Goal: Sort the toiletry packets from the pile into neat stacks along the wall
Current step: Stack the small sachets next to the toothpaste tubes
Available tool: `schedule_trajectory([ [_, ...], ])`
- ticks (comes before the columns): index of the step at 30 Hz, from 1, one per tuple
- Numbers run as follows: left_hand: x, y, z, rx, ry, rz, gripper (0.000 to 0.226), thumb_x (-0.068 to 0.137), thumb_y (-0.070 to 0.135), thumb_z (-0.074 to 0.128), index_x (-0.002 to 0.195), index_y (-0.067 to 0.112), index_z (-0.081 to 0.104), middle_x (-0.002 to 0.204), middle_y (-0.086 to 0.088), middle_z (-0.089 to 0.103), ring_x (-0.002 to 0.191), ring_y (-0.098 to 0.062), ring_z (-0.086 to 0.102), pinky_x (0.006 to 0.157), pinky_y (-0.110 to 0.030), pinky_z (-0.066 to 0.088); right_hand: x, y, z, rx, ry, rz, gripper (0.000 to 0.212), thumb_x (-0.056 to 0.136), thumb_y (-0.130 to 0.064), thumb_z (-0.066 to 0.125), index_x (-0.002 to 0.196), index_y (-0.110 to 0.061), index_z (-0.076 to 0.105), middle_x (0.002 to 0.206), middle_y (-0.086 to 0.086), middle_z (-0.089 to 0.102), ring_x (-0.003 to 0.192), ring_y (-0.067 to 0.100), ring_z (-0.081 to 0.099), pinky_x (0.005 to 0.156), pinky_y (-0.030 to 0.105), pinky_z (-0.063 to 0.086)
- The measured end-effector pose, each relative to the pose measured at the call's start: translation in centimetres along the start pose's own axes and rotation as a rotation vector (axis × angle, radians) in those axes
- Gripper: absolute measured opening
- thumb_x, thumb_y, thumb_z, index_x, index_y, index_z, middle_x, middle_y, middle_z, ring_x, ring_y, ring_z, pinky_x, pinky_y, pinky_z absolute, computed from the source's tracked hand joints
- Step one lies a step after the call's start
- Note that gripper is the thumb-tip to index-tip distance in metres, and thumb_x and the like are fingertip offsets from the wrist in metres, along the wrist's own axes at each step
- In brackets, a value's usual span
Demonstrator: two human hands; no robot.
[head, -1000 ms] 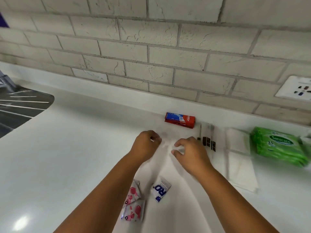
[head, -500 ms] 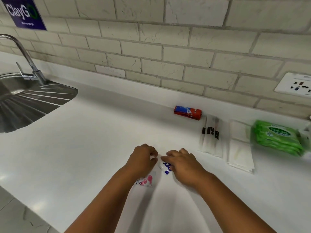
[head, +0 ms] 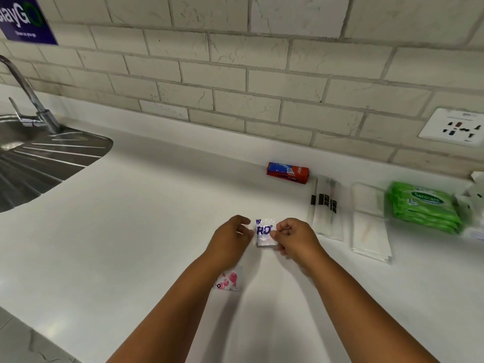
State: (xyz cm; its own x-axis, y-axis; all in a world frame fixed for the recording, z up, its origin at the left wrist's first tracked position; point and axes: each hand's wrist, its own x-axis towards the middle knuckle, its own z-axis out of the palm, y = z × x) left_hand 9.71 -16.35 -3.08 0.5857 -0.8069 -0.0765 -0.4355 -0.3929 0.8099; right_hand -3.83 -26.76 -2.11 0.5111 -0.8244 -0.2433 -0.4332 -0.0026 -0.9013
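Both hands hold a small white packet with blue letters (head: 265, 232) just above the white counter. My left hand (head: 230, 238) pinches its left edge, and my right hand (head: 296, 238) pinches its right edge. A pink-flowered packet (head: 228, 279) lies on the counter under my left wrist, partly hidden. Along the wall stand a red and blue toothpaste stack (head: 287, 172), long white sachets with black marks (head: 324, 208), flat white packets (head: 369, 224) and green Sanicare wipes (head: 424, 205).
A steel sink with drainer (head: 44, 163) and tap (head: 31, 100) sits at the left. A wall socket (head: 457, 127) is at the right, and a purple sign (head: 25, 19) hangs at upper left. White counter (head: 146, 218) spreads between sink and stacks.
The hands drew back from near the wall to the pile, then lifted the blue-lettered packet between them. The view widened, bringing the sink and tap into sight.
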Motion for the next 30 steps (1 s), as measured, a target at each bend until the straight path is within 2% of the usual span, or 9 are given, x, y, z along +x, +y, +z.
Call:
schedule_trajectory([
  [3, 1.0, 0.6, 0.5, -0.132, -0.013, -0.056, 0.020, 0.091, 0.022, 0.059, 0.111, 0.022, 0.055, 0.088, 0.004, 0.067, 0.076, -0.008, 0.063, 0.060, -0.018, 0.047, 0.6, -0.6, 0.4, 0.203, 0.008, 0.090, 0.009, 0.088, -0.010, 0.066, 0.089, -0.008, 0.058, 0.071, 0.011, 0.062, 0.051, 0.017, 0.055, 0.051, 0.026, 0.046],
  [7, 3.1, 0.6, 1.1, -0.244, 0.018, -0.094, 0.012, 0.085, 0.012, 0.063, 0.092, 0.021, 0.059, 0.075, -0.002, 0.070, 0.066, -0.018, 0.064, 0.071, -0.039, 0.055, 2.6, -0.8, 1.2, 0.262, 0.067, 0.111, 0.009, 0.086, -0.008, 0.068, 0.090, -0.006, 0.059, 0.071, 0.013, 0.065, 0.050, 0.016, 0.056, 0.051, 0.026, 0.049],
  [10, 5.2, 0.6, 1.3, -0.248, 0.026, -0.111, 0.011, 0.084, 0.009, 0.065, 0.087, 0.019, 0.060, 0.074, -0.003, 0.069, 0.067, -0.020, 0.062, 0.067, -0.036, 0.052, 4.4, -0.9, 1.6, 0.235, 0.142, 0.094, 0.012, 0.085, -0.007, 0.069, 0.091, -0.006, 0.058, 0.078, 0.013, 0.067, 0.050, 0.016, 0.058, 0.050, 0.027, 0.051],
  [13, 7.9, 1.0, 1.5, -0.168, 0.044, -0.078, 0.008, 0.086, 0.012, 0.065, 0.093, 0.014, 0.062, 0.074, 0.005, 0.064, 0.070, -0.013, 0.060, 0.059, -0.016, 0.045, 7.1, -0.9, 2.1, 0.154, 0.245, 0.058, 0.019, 0.083, -0.009, 0.071, 0.094, -0.013, 0.057, 0.088, 0.011, 0.068, 0.058, 0.019, 0.063, 0.053, 0.028, 0.053],
  [15, 9.9, 1.5, 1.7, -0.127, 0.053, -0.061, 0.011, 0.087, 0.014, 0.064, 0.098, 0.012, 0.064, 0.080, 0.004, 0.065, 0.072, -0.009, 0.058, 0.052, -0.007, 0.039, 9.1, -1.1, 2.2, 0.056, 0.303, 0.011, 0.023, 0.082, -0.012, 0.072, 0.097, -0.016, 0.055, 0.095, 0.009, 0.067, 0.074, 0.023, 0.068, 0.056, 0.026, 0.054],
  [19, 13.9, 1.8, 2.5, -0.034, 0.097, -0.002, 0.014, 0.089, 0.018, 0.063, 0.101, 0.013, 0.066, 0.096, -0.003, 0.069, 0.078, -0.010, 0.058, 0.054, -0.004, 0.037, 12.6, -1.4, 2.4, -0.170, 0.362, -0.103, 0.015, 0.088, -0.016, 0.066, 0.100, -0.013, 0.058, 0.099, 0.007, 0.068, 0.089, 0.021, 0.065, 0.068, 0.021, 0.046],
  [20, 14.7, 1.8, 2.7, -0.012, 0.107, 0.014, 0.014, 0.089, 0.019, 0.063, 0.101, 0.013, 0.067, 0.098, -0.003, 0.070, 0.078, -0.011, 0.059, 0.058, -0.004, 0.037, 13.3, -1.6, 2.4, -0.218, 0.372, -0.111, 0.014, 0.089, -0.018, 0.063, 0.102, -0.013, 0.060, 0.100, 0.006, 0.068, 0.091, 0.020, 0.064, 0.072, 0.021, 0.045],
  [24, 17.6, 2.2, 3.5, 0.064, 0.097, 0.039, 0.021, 0.092, 0.019, 0.060, 0.110, 0.012, 0.068, 0.106, -0.006, 0.070, 0.093, -0.020, 0.065, 0.081, -0.024, 0.050, 16.1, -2.1, 2.3, -0.357, 0.386, -0.107, 0.018, 0.093, -0.025, 0.058, 0.107, -0.015, 0.062, 0.102, 0.004, 0.069, 0.094, 0.021, 0.064, 0.079, 0.028, 0.049],
  [30, 19.4, 2.0, 4.3, 0.185, 0.100, 0.077, 0.024, 0.092, 0.017, 0.055, 0.111, 0.012, 0.069, 0.106, -0.008, 0.070, 0.096, -0.023, 0.064, 0.082, -0.029, 0.048, 18.0, -2.0, 2.4, -0.518, 0.384, -0.127, 0.018, 0.094, -0.024, 0.054, 0.106, -0.016, 0.064, 0.102, 0.004, 0.068, 0.092, 0.021, 0.061, 0.071, 0.026, 0.041],
])
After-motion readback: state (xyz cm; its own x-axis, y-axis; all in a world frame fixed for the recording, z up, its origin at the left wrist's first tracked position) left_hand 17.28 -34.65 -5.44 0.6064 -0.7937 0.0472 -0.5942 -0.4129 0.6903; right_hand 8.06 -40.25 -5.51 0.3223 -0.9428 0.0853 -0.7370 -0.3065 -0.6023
